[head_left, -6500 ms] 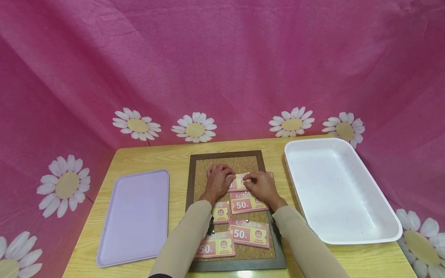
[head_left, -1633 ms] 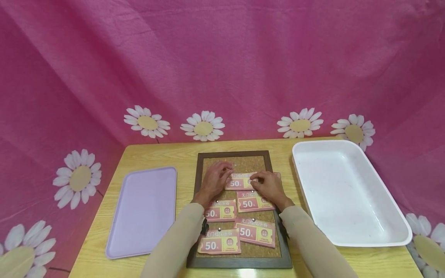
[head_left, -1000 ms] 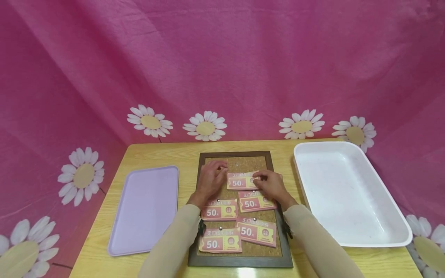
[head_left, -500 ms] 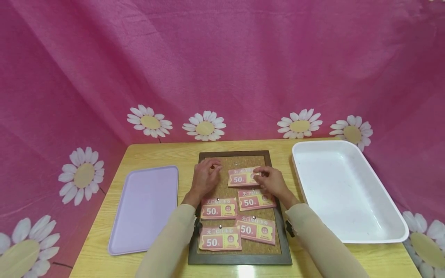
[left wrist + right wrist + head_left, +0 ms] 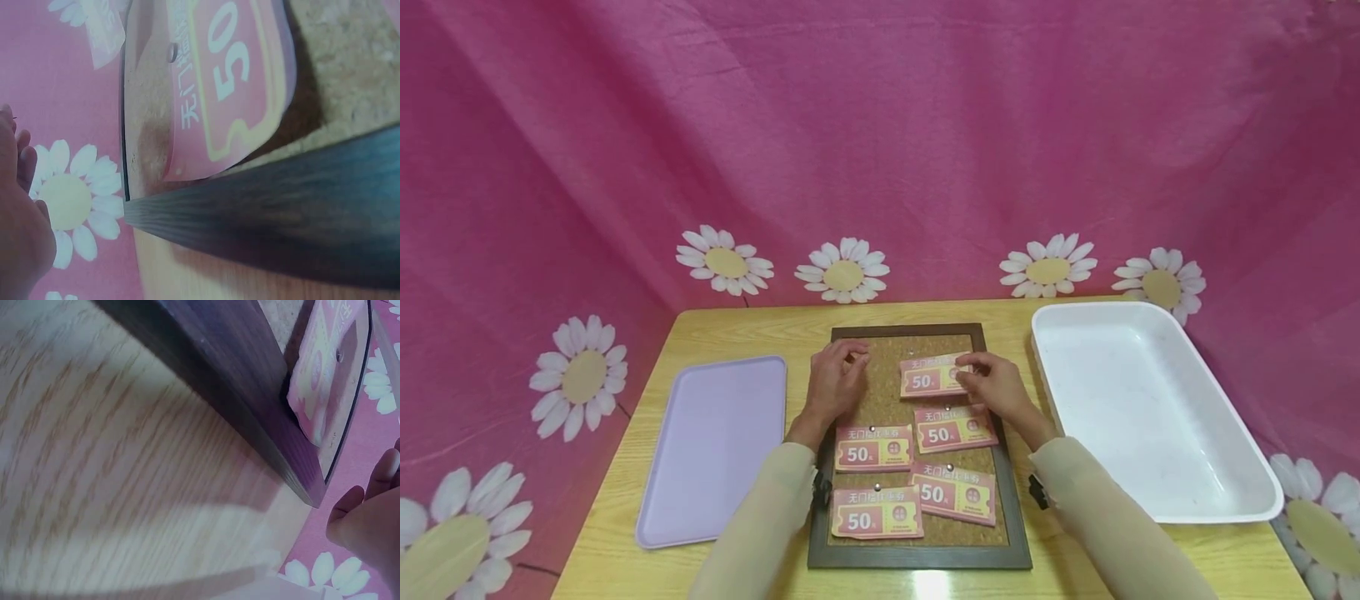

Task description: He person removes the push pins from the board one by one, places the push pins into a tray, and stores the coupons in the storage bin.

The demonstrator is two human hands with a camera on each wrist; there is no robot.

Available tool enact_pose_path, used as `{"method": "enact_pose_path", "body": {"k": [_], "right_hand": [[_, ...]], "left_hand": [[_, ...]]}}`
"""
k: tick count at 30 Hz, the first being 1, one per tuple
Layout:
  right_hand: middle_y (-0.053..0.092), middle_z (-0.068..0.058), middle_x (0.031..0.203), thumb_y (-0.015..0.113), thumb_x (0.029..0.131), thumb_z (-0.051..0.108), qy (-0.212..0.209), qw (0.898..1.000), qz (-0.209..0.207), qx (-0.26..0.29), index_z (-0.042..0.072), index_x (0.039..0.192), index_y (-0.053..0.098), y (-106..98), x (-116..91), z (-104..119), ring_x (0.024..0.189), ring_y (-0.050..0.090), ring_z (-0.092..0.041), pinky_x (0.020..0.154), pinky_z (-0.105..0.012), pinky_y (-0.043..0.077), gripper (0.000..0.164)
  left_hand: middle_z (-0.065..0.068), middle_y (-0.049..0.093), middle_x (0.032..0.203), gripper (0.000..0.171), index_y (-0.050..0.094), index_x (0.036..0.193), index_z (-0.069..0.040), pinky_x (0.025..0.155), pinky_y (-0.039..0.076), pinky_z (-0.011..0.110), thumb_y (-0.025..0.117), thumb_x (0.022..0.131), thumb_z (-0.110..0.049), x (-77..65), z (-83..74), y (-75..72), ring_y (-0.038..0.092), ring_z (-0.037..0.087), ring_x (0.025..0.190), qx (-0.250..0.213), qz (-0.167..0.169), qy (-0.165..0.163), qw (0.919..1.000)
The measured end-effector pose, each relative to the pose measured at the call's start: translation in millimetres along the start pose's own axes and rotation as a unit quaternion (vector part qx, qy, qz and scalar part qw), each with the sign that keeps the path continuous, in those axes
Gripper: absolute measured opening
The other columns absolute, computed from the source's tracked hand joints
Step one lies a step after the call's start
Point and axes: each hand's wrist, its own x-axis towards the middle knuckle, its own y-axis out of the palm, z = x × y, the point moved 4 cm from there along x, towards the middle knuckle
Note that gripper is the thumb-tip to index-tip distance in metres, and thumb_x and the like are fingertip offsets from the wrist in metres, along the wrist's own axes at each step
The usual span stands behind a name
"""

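Observation:
My right hand (image 5: pixel 1000 387) pinches the right end of the topmost pink and yellow coupon (image 5: pixel 921 383). In the left wrist view that coupon (image 5: pixel 103 34) appears raised off the corkboard (image 5: pixel 880 392). My left hand (image 5: pixel 831 383) is over the board's upper left, thumb and forefinger together. A tiny dark point, seemingly a thumbtack (image 5: pixel 14 117), sticks out at its fingertips. Below, several more "50" coupons are tacked to the cork: one at right (image 5: pixel 936 435), one at left (image 5: pixel 857 455), one lower right (image 5: pixel 931 493) and one lower left (image 5: pixel 859 522).
A lilac tray (image 5: pixel 715 450) lies left of the board on the wooden table (image 5: pixel 775 329). To the right stands a deep white tub (image 5: pixel 1135 408). The board's dark frame (image 5: pixel 917 557) forms a raised edge. Pink daisy cloth (image 5: pixel 880 167) hangs behind.
My left hand has drawn away left from the top coupon. The right hand, holding that coupon, has shifted it up and right, tilting it slightly. The lower coupons stay put.

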Motion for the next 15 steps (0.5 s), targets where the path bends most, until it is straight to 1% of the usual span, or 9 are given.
{"method": "enact_pose_path", "body": {"k": [2, 5, 7, 9, 10, 12, 15], "right_hand": [[0.060, -0.008, 0.082, 0.068, 0.089, 0.018, 0.003, 1.000, -0.001, 0.009, 0.011, 0.110, 0.068, -3, -2, 1, 0.069, 0.060, -0.022, 0.053, -0.027, 0.049, 0.023], [0.058, -0.008, 0.080, 0.068, 0.089, 0.018, -0.005, 1.000, -0.007, 0.006, 0.012, 0.110, 0.068, -9, -5, 5, 0.065, 0.059, -0.021, 0.051, -0.026, 0.046, 0.022], [0.059, -0.007, 0.082, 0.068, 0.089, 0.020, -0.017, 1.000, -0.016, -0.013, 0.012, 0.109, 0.069, -13, -6, 7, 0.068, 0.058, -0.019, 0.055, -0.024, 0.044, 0.022], [0.060, -0.007, 0.086, 0.068, 0.088, 0.023, -0.019, 0.999, -0.025, -0.033, 0.014, 0.109, 0.069, -18, -6, 9, 0.073, 0.054, -0.016, 0.059, -0.025, 0.045, 0.023], [0.061, -0.007, 0.089, 0.068, 0.088, 0.023, -0.020, 0.999, -0.028, -0.039, 0.014, 0.110, 0.069, -21, -6, 10, 0.076, 0.055, -0.017, 0.062, -0.026, 0.046, 0.024], [0.064, -0.008, 0.093, 0.068, 0.088, 0.024, -0.017, 0.998, -0.031, -0.046, 0.015, 0.112, 0.069, -25, -6, 11, 0.080, 0.056, -0.018, 0.066, -0.026, 0.047, 0.026], [0.064, -0.008, 0.095, 0.068, 0.088, 0.024, -0.020, 0.998, -0.034, -0.047, 0.013, 0.114, 0.068, -31, -7, 12, 0.080, 0.056, -0.017, 0.066, -0.025, 0.047, 0.028]], "left_hand": [[0.005, 0.071, 0.107, 0.009, 0.069, 0.098, -0.010, 0.088, 0.042, 0.048, 0.067, 0.090, -0.014, -0.1, -0.2, -1.3, 0.064, 0.021, 0.083, 0.003, 0.002, 0.001, 1.0000], [0.006, 0.072, 0.105, 0.011, 0.069, 0.097, -0.008, 0.084, 0.044, 0.044, 0.067, 0.090, -0.016, -0.7, 0.9, -4.0, 0.064, 0.021, 0.081, 0.003, -0.002, 0.011, 0.9999], [0.007, 0.072, 0.105, 0.012, 0.070, 0.096, -0.007, 0.081, 0.045, 0.041, 0.068, 0.089, -0.016, -1.8, 2.3, -5.9, 0.064, 0.021, 0.079, 0.000, -0.008, 0.019, 0.9998], [0.008, 0.072, 0.104, 0.011, 0.070, 0.094, -0.006, 0.077, 0.046, 0.039, 0.069, 0.088, -0.015, -2.9, 3.2, -7.8, 0.063, 0.020, 0.076, 0.000, -0.019, 0.032, 0.9993], [0.007, 0.072, 0.103, 0.011, 0.070, 0.094, -0.006, 0.077, 0.046, 0.039, 0.069, 0.088, -0.015, -3.6, 3.6, -8.9, 0.063, 0.020, 0.075, 0.001, -0.023, 0.034, 0.9992], [0.007, 0.072, 0.103, 0.011, 0.070, 0.093, -0.006, 0.076, 0.045, 0.039, 0.070, 0.087, -0.016, -4.5, 3.9, -11.3, 0.062, 0.019, 0.074, 0.000, -0.030, 0.041, 0.9987], [0.009, 0.073, 0.101, 0.011, 0.070, 0.093, -0.006, 0.074, 0.044, 0.038, 0.071, 0.086, -0.014, -5.1, 4.1, -15.8, 0.061, 0.019, 0.073, 0.000, -0.040, 0.051, 0.9979]]}}
